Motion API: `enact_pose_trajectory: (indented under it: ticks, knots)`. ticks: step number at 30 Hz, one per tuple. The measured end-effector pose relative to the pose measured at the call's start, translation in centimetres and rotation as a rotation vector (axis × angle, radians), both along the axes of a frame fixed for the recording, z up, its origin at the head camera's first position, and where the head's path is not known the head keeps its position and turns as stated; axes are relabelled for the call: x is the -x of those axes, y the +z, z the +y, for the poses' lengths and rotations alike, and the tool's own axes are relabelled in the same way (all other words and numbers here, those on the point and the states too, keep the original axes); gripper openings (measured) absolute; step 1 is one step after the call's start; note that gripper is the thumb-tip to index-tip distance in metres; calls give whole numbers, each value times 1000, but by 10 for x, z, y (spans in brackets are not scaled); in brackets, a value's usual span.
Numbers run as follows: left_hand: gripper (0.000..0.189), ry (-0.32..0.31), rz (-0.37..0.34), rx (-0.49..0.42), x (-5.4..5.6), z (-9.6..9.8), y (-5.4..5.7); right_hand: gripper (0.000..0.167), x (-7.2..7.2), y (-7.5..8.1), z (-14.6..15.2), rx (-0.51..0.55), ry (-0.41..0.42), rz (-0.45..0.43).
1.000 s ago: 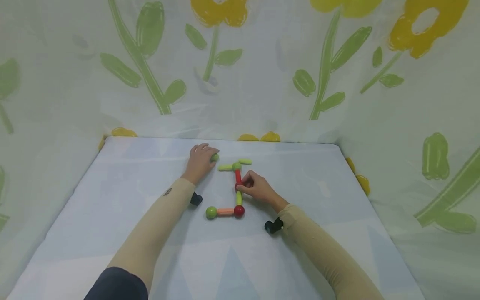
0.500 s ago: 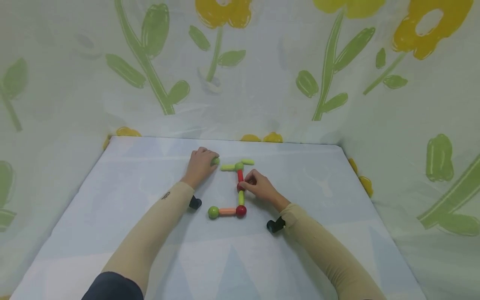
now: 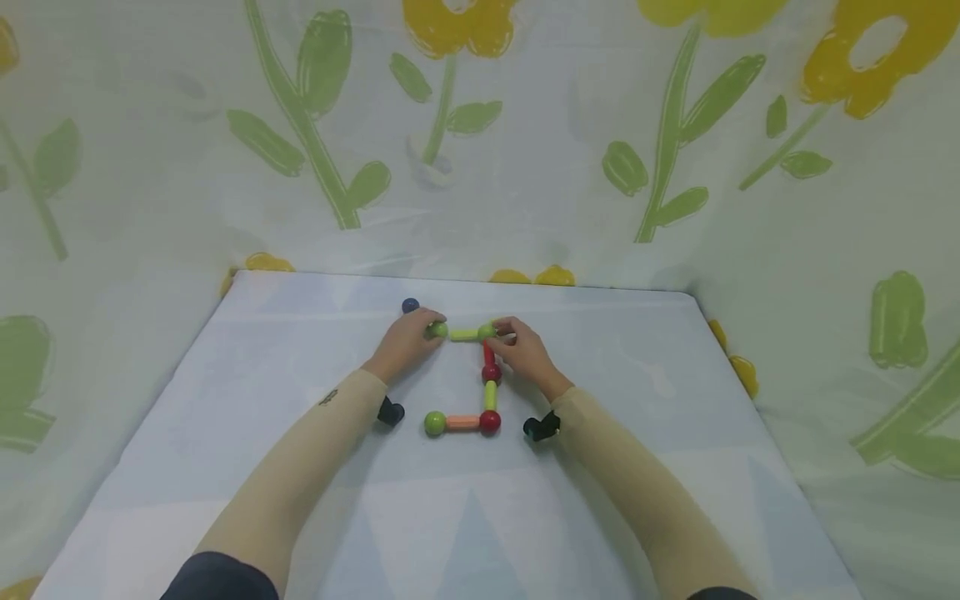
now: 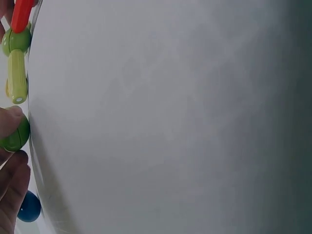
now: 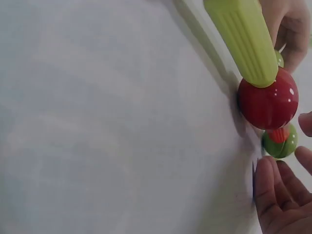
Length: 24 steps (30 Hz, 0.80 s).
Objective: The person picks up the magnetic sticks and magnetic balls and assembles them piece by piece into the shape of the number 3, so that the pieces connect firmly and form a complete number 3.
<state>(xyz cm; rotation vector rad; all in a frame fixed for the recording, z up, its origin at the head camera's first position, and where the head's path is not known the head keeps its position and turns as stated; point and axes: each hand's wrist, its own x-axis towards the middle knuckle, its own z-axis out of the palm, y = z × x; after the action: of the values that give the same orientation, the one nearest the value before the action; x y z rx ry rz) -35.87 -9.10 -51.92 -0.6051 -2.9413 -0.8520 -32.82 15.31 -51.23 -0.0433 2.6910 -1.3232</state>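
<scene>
My left hand (image 3: 408, 342) pinches a loose green ball (image 3: 438, 331) between thumb and fingers. A small gap separates it from the free tip of a yellow-green stick (image 3: 464, 335), also seen end-on in the left wrist view. That stick joins a green corner ball (image 3: 487, 332), which my right hand (image 3: 527, 354) holds with curled fingers and thumb at its right side. From this ball a red stick (image 3: 489, 354) runs to a red ball (image 3: 491, 372). Another yellow-green stick (image 3: 491, 396), a red corner ball (image 3: 490, 422), an orange stick (image 3: 462, 422) and a green end ball (image 3: 435, 423) follow.
A dark blue ball (image 3: 410, 306) lies just behind my left hand. The pale, patterned tabletop (image 3: 600, 517) stretches around the pieces. Flower-printed cloth (image 3: 540, 167) hangs along the back and sides. A black camera (image 3: 390, 411) sits at my left wrist.
My left hand has brought its green ball nearer the stick's tip, uncovering the blue ball. My right hand has gone from the middle red ball to the green corner ball.
</scene>
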Motion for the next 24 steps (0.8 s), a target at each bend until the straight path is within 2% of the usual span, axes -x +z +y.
enact_pose_trajectory:
  ticks: [5,12,18,24]
  knots:
    - [40,3,-20,-51,-2,1,0,46,7,4,-5,-23,-13,-17]
    - [42,-4,-28,-54,-1,0,-4,37,11,4,-11,-80,-33,-18]
    - [42,0,-59,-59,1,1,-7,35,13,2,-11,-63,-44,-28]
    - [42,-4,-57,-70,-1,1,-6,35,14,1,-10,-59,-35,-26]
